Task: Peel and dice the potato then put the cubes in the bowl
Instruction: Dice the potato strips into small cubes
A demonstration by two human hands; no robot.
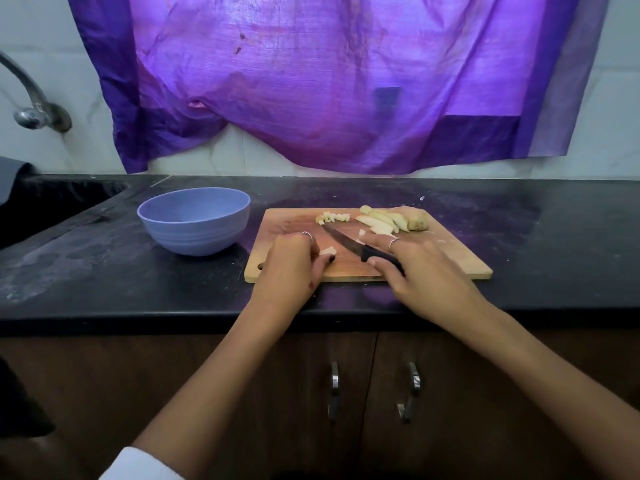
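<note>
A wooden cutting board (450,258) lies on the black counter. My left hand (289,265) rests on the board's near left part and pinches a pale potato piece (328,251). My right hand (415,268) grips the black handle of a knife (341,241), whose blade points up and left across the board. A small heap of potato cubes (331,217) sits at the board's far edge. Potato slices and an uncut end piece (394,221) lie at the far right. Left of the board stands a blue bowl (194,220); its visible inside shows nothing in it.
A dark sink (52,202) is set into the counter at the far left, with a metal tap (31,105) on the wall above it. A purple cloth (329,81) hangs behind the counter. Cabinet doors with metal handles (374,393) are below the counter edge.
</note>
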